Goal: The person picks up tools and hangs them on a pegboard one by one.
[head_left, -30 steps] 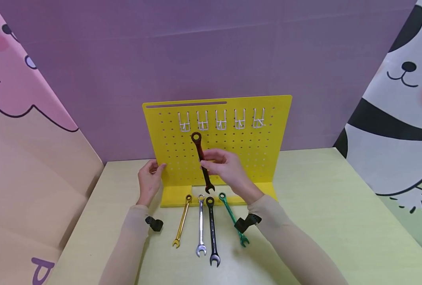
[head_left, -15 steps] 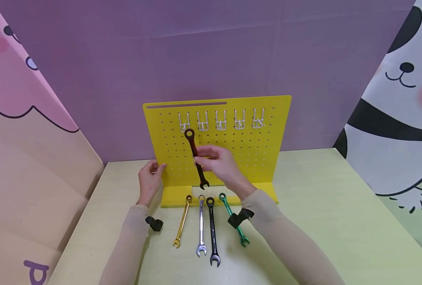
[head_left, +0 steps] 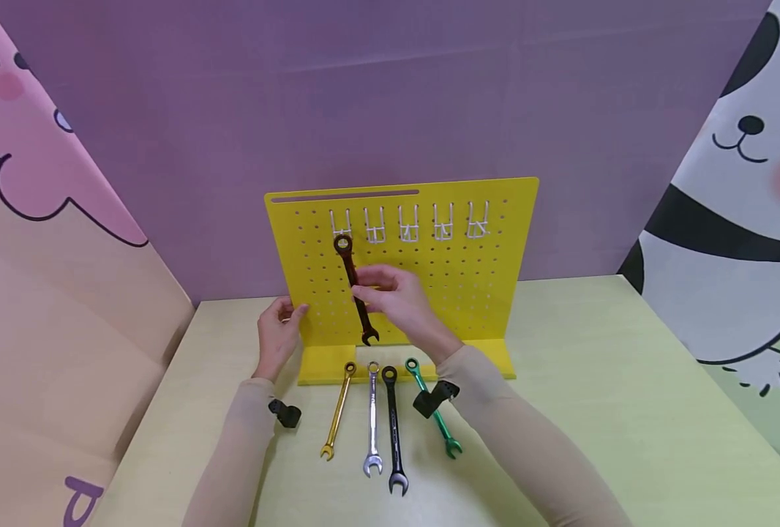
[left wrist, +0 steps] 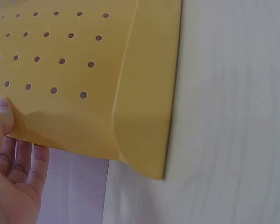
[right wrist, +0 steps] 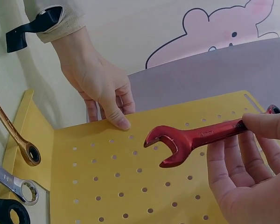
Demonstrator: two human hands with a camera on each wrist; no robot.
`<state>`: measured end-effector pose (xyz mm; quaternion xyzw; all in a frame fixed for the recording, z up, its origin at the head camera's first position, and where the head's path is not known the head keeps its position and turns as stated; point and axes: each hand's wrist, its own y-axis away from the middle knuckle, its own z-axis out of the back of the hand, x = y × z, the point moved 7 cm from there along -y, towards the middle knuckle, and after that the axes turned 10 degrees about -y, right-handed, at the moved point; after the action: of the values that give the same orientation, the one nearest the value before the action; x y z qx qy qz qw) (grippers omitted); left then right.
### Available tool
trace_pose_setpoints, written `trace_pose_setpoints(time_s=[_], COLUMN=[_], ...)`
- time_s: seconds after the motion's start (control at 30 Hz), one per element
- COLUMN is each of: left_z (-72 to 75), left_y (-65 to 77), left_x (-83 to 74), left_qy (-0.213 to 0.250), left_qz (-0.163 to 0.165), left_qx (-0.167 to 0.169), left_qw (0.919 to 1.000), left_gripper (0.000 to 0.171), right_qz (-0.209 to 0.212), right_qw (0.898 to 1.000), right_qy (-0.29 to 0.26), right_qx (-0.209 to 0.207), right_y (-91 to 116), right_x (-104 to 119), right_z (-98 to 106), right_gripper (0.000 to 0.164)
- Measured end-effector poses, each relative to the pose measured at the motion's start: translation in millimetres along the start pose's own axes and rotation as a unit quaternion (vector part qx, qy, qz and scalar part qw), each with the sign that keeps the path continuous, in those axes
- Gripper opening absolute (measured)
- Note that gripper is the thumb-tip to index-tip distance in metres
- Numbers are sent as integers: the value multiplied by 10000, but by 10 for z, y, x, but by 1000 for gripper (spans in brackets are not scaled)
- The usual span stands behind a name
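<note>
A red combination wrench is pinched between the thumb and fingers of my right hand. It stands nearly upright in front of the yellow pegboard. In the head view its ring end overlaps the bottom of the leftmost white wire hook; the open end points down. My left hand grips the board's left edge, thumb on the front face and fingers behind, as the left wrist view also shows at the hand.
Before the board lie a gold wrench, a silver wrench, a black wrench and a green wrench. Several more white hooks line the board's upper part. A purple backdrop rises behind the table.
My right hand has carried the red wrench left and slightly up, bringing its ring end to the leftmost hook in the head view. The left hand keeps its place on the board's edge.
</note>
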<state>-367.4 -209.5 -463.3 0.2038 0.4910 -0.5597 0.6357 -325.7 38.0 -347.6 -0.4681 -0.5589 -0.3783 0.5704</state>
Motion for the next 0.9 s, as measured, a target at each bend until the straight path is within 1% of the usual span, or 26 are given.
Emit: trace_pose_setpoints(time_s=[0.2, 0.43, 0.63, 0.9], left_z=[14, 20, 32, 12], left_y=[12, 10, 13, 26], left_x=[-13, -24, -14, -10], left_qy=[-18, 36, 6, 2], left_qz=[-52, -126, -122, -68], left_qx=[-32, 22, 9, 52], left_qw=[10000, 9999, 9999, 10000], left_gripper=[24, 22, 21, 21], right_qz=[-79, -86, -143, -272], right_qw=[10000, 9999, 9998, 9987], right_qy=[-51, -66, -94, -332], right_qx=[-31, -107, -140, -270], right_y=[-33, -120, -169, -232], right_x=[1, -63, -91, -156], right_z=[-12, 42, 54, 55], right_gripper=[31, 30, 31, 32])
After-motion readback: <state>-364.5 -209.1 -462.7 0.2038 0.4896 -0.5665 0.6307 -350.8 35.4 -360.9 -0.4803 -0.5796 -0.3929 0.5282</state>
